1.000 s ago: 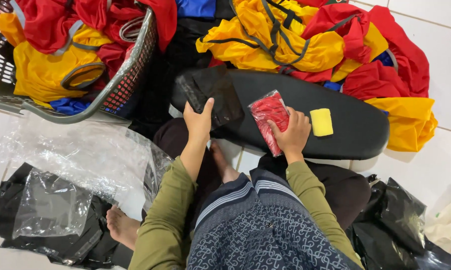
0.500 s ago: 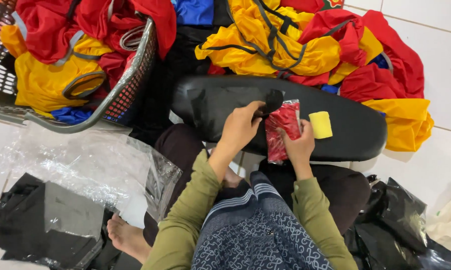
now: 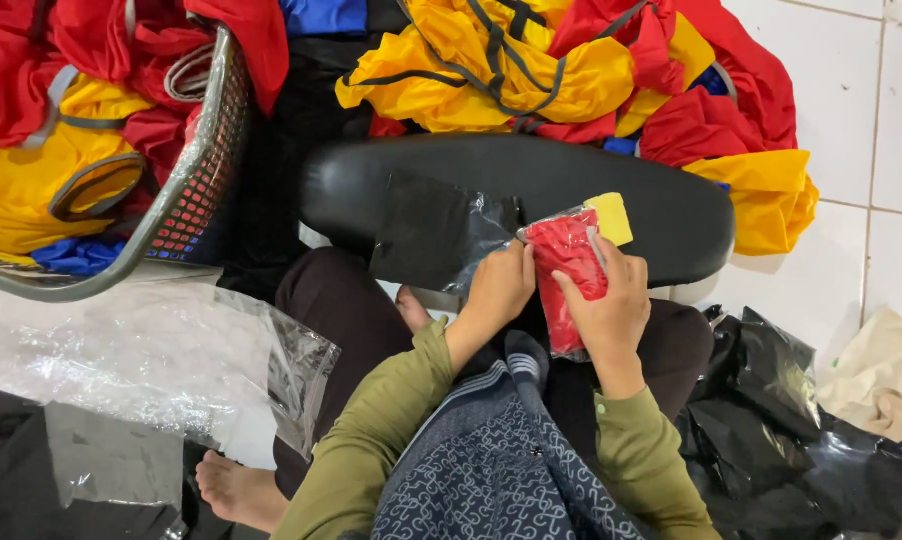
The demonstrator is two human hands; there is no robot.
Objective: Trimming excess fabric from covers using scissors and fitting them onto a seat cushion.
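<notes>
While seemingly gripping a red packet [image 3: 568, 270], both hands curled, wrists bent

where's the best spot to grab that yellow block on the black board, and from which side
Probably by the two long edges of the yellow block, coming from above and from the far, right side. It lies flat on the black board with its upper part bare, while its near left corner is hidden behind the red packet that the right hand and left hand hold.
</notes>
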